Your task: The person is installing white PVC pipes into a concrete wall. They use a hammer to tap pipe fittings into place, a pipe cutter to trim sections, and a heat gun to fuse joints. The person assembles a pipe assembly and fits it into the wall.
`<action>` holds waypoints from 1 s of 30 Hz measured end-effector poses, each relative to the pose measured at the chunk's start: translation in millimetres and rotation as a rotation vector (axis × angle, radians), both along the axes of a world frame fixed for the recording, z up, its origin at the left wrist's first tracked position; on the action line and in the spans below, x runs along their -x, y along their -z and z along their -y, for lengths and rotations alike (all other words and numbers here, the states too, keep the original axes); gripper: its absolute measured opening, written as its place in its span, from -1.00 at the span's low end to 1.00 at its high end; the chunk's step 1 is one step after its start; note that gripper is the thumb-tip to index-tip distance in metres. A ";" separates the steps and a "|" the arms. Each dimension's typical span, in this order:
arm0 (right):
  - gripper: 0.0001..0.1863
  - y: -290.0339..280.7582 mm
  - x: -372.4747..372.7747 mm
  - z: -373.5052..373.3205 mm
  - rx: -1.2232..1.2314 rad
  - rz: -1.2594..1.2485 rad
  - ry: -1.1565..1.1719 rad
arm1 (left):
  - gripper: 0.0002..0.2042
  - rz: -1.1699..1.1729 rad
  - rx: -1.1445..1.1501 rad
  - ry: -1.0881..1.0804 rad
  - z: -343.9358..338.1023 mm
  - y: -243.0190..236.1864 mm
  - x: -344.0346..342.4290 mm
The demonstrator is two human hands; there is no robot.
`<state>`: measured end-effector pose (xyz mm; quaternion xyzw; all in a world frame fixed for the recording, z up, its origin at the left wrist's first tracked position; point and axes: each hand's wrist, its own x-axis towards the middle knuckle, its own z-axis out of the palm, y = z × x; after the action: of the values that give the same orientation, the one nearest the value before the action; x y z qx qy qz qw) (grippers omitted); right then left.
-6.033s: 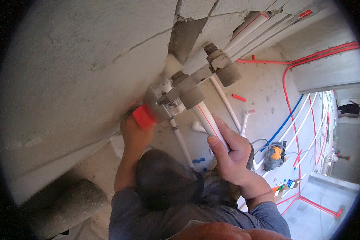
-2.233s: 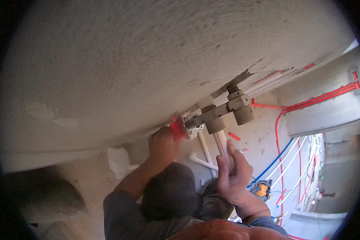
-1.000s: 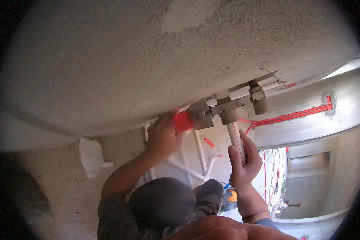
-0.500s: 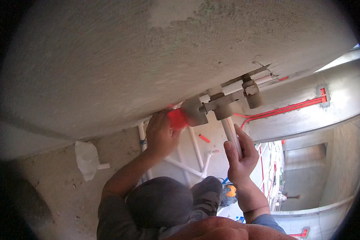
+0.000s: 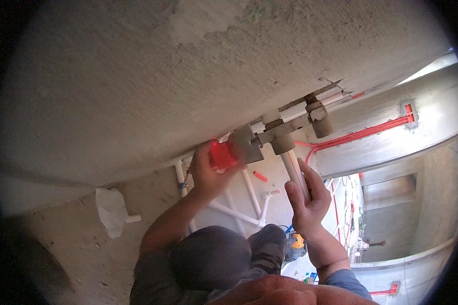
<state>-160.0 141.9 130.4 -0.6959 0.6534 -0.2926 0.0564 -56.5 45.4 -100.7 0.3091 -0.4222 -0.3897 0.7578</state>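
Observation:
My left hand (image 5: pixel 203 175) is closed around the red body of a pipe fusion welder (image 5: pixel 224 154). Its grey metal heating plate reaches right and carries dark cylindrical heating sockets (image 5: pixel 283 143), close below the wall. Between the thumb and fingers of my right hand (image 5: pixel 310 203) is a white plastic pipe (image 5: pixel 294 169) with a red stripe, its upper end at or inside the near socket. On the opposite side of that socket, a white pipe end (image 5: pixel 271 117) meets the tool by the wall; how deep it sits is hidden. The outer socket (image 5: pixel 319 122) has nothing on its lower end.
The plaster wall (image 5: pixel 137 91) spans the top, with a chase (image 5: pixel 310 96) cut into it. White pipes (image 5: pixel 234 215) run below, beside a short red tube piece (image 5: pixel 260 176). Red conduits (image 5: pixel 361 136) line the right wall. A white bag (image 5: pixel 112 211) lies on the floor, left.
The view has shifted slightly. Both hands keep their grips, and the welder and pipe stay joined in nearly the same place.

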 end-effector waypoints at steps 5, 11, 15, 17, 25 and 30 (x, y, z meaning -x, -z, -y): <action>-0.46 0.1 -0.8 0.1 -0.018 0.040 0.030 | -0.19 0.172 0.004 -0.050 1.6 -2.2 -4.4; -0.47 -0.5 0.3 2.6 0.000 0.060 -0.014 | -0.19 0.258 -0.051 -0.126 -0.7 -7.6 -4.6; -0.48 3.8 6.0 3.6 0.049 0.070 -0.049 | -0.18 0.243 -0.031 -0.120 0.5 -11.0 -4.7; -0.49 2.5 4.2 2.9 0.038 0.054 -0.039 | -0.17 0.280 -0.014 -0.173 0.9 -11.1 -4.9; -0.50 -5.8 2.7 -2.2 -0.056 -0.053 -0.028 | -0.20 0.242 0.052 -0.159 7.8 -1.6 -2.9; -0.46 -13.2 0.0 -9.9 -0.165 -0.073 0.001 | -0.21 0.250 0.141 -0.236 11.1 4.5 0.8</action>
<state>-160.0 151.8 143.6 -0.6986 0.6773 -0.2124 0.0897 -57.3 34.2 -105.2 0.3487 -0.5003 -0.2263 0.7595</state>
